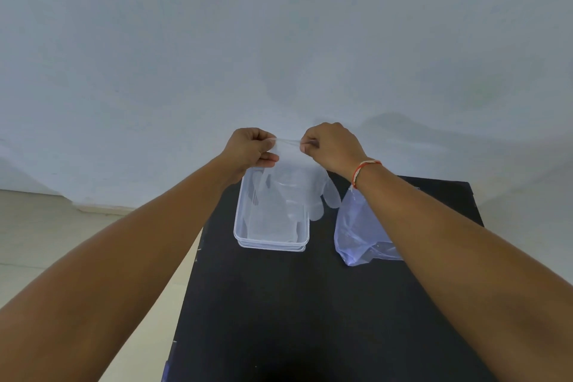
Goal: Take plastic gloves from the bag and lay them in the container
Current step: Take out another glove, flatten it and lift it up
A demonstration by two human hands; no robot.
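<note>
Seen from a head-worn camera, looking forward and down over two bare forearms reaching out above a black table (310, 304). Left hand (252, 149) clenched, thumb and fingers pinching one end of the cuff of a clear plastic glove (297, 186). Right hand (331, 146) likewise clenched, pinching the other end of the same cuff, so the cuff edge stretched taut between the two hands. Glove hanging down from that edge, held up in the air over the far part of a clear rectangular container (240, 226), with the glove's fingers drooping past the container's right rim toward the table. Container resting on the table on what looks like a second clear piece beneath it; some thin clear plastic visible inside, hard to make out. Just right of the container, a pale bluish plastic bag (353, 232) lying crumpled on the table, partly hidden behind the right forearm. Red and white thread bracelet (361, 172) around the right wrist. Plain pale wall (279, 40) behind, light floor (46, 226) at left
</note>
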